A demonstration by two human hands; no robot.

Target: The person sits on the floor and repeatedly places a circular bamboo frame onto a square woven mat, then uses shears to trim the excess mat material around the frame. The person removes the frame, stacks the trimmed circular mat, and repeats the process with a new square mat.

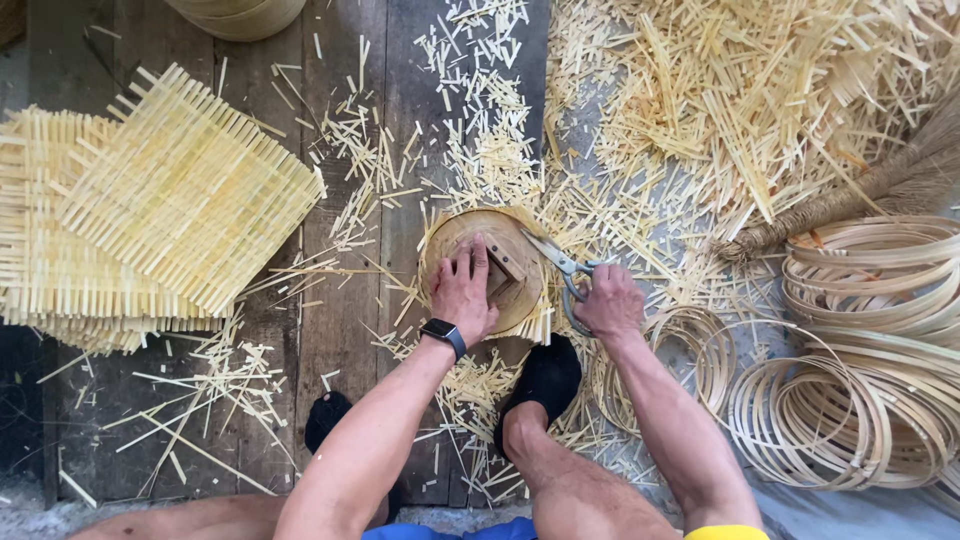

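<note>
Pressing left hand (462,292) flat on round mould (487,268); right hand (610,302), three o'clock, clenched around scissors (562,268). Woven bamboo looks light, springy, brittle-edged; hold via mould.

Stacked woven bamboo mats (150,210), bamboo hoops (860,350) (coiled), broom (880,190), scattered bamboo offcuts (760,90)

- A dark plank floor (345,300) is seen below, strewn with cut bamboo slivers (490,150).
- Woven bamboo mats (150,215) are stacked at the left.
- A deep heap of offcuts (760,90) is piled upper right.
- Coiled bamboo hoops (860,380) are laid at the right, a straw broom (870,190) beside them.
</note>
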